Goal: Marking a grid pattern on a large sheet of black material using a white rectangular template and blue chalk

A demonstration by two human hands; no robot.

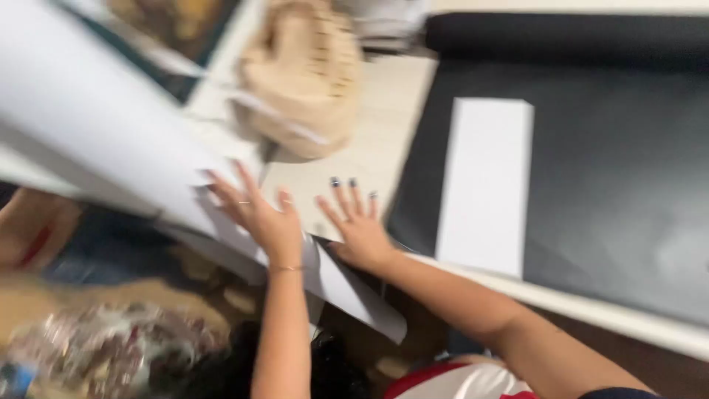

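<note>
The frame is blurred by motion. My left hand (260,214) lies flat with fingers spread on a large white paper sheet (96,125) that sags over the table's front edge. My right hand (358,222) rests beside it, fingers apart and nails dark, on the pale tabletop (384,118) at the sheet's lower corner. Neither hand grips anything. A white rectangular strip (485,185) lies on a black mat (620,170) to the right of my right hand.
A tan woven basket-like object (303,74) sits at the back centre. The black mat ends in a roll (569,33) at the far edge. Cluttered items, including a shiny plastic bag (103,355), lie on the floor at lower left.
</note>
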